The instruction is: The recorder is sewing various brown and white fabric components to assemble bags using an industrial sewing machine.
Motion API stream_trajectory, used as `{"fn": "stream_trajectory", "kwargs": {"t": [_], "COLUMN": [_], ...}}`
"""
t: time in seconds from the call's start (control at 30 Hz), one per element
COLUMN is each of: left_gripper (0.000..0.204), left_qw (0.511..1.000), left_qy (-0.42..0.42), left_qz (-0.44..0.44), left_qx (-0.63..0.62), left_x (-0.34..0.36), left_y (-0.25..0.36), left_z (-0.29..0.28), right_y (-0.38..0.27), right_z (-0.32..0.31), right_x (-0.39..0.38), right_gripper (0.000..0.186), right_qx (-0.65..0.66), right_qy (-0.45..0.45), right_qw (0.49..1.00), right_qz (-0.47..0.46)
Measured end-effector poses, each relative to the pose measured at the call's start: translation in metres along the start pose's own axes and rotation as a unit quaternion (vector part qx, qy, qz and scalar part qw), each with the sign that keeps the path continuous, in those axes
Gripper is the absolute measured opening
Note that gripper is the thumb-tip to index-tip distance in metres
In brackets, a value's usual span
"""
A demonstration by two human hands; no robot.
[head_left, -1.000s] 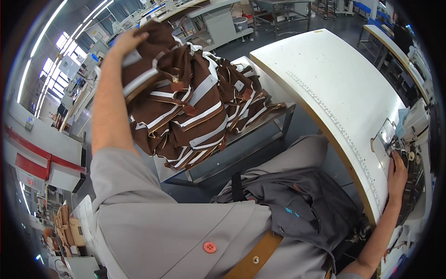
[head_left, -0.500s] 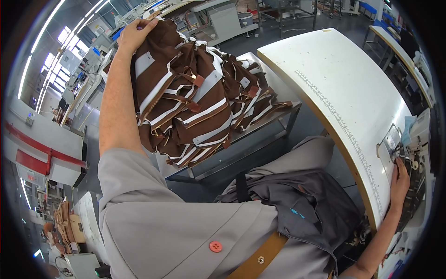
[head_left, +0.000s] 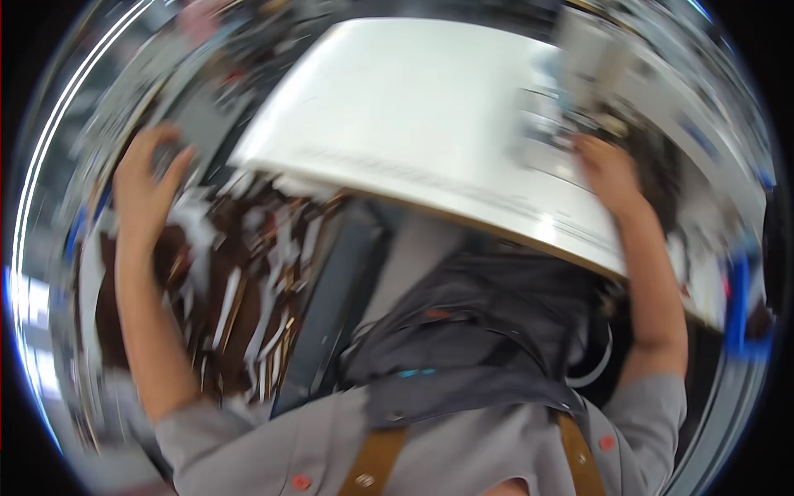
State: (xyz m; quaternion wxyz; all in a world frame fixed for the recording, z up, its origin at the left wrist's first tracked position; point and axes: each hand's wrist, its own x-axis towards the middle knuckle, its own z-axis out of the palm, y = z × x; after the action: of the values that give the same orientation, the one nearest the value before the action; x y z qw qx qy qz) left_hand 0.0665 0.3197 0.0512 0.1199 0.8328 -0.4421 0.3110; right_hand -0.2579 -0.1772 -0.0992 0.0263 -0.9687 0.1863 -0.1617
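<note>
Fabric [head_left: 246, 298] now free of left fingers [head_left: 147, 140]

Motion blur smears much of the view, bright tube lights [head_left: 53, 120] curve at left, and glare whitens the tabletop [head_left: 413, 91].

A white sewing table [head_left: 397, 99] bore a sewing machine [head_left: 662, 95] at its right, and white-banded brown fabric pieces [head_left: 236, 302] covered a side stand [head_left: 317, 285].

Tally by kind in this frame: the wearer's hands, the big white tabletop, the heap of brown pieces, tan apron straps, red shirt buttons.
Hands: 2 (left hand, right hand)
White tabletop: 1
Brown heap: 1 (pieces too blurred to count)
Tan straps: 2
Red buttons: 2
Total: 8
</note>
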Motion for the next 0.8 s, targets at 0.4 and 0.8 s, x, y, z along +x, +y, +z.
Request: {"fn": "stream_trajectory", "kwargs": {"t": [0.4, 0.8], "left_gripper": [0.025, 0.07], "left_qw": [0.842, 0.846], "left_qy": [-0.173, -0.213], "left_qz": [0.274, 0.406], "left_qx": [-0.432, -0.271], "left_x": [0.064, 0.034], "left_y": [0.286, 0.37], "left_z": [0.155, 0.201], "right_y": [-0.049, -0.041], "right_z": [-0.045, -0.05], "right_x": [-0.098, -0.503], "right_gripper": [0.019, 0.014], "right_qx": [0.007, -0.28], "right_qy": [0.091, 0.137], "right_qw": [0.99, 0.851], "right_qz": [-0.111, 0.424]}}
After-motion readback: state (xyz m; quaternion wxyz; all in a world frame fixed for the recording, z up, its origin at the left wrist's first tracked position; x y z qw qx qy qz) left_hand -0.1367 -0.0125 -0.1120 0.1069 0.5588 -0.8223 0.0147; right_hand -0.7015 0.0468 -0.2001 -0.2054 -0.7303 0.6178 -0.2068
